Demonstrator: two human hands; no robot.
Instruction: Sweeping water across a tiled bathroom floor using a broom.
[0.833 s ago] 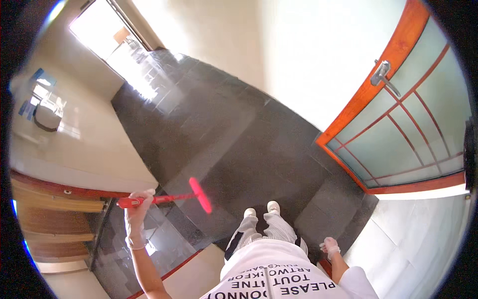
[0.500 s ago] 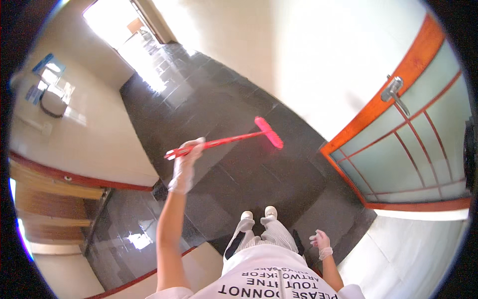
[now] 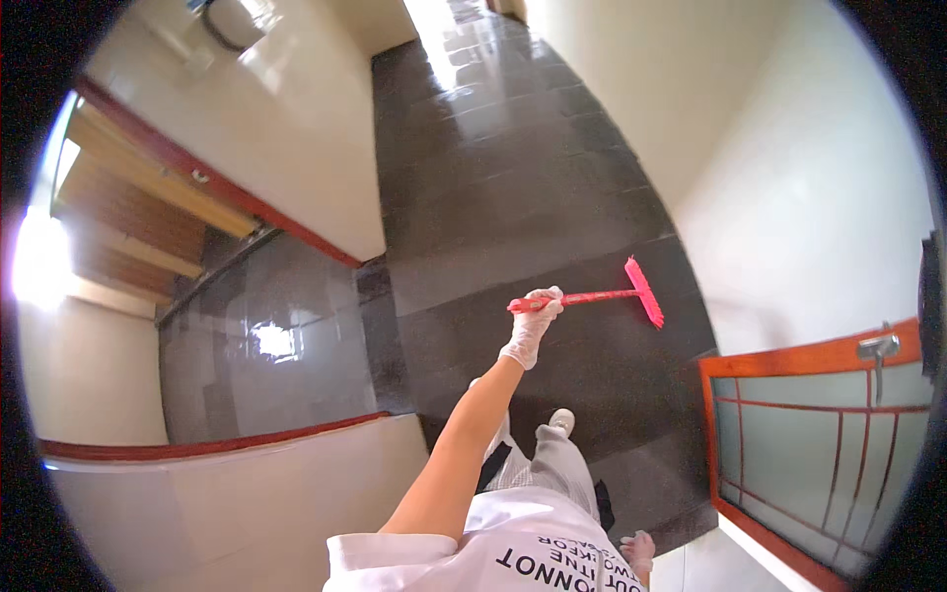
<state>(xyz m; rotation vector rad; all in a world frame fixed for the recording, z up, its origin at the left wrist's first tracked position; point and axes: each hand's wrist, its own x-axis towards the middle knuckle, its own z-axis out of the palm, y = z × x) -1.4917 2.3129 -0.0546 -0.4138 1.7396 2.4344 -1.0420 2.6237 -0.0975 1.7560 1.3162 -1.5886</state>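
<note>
My left hand (image 3: pixel 531 335), in a thin clear glove, is closed round the red handle of a broom (image 3: pixel 644 292) near its top end. The handle points off to the right, and a bright pink bristle head crosses its far end. Beneath the bristles is the dark tiled floor (image 3: pixel 473 227); I cannot tell whether they touch it. Low at the right, beside my leg, hangs my gloved right hand (image 3: pixel 639 546). It holds nothing that I can see, and its fingers are loosely apart.
At the right stands an orange-framed door (image 3: pixel 809 365) with frosted panes and a metal handle (image 3: pixel 878 346). A pale wall (image 3: pixel 809 178) runs along the right side. On the left, a doorway with a reddish-brown frame (image 3: pixel 227 204) leads to another shiny dark floor (image 3: pixel 296 355).
My view has swung to the left, so the door and walls sit elsewhere in the picture. The broom and left hand appear farther right. My feet have changed position.
</note>
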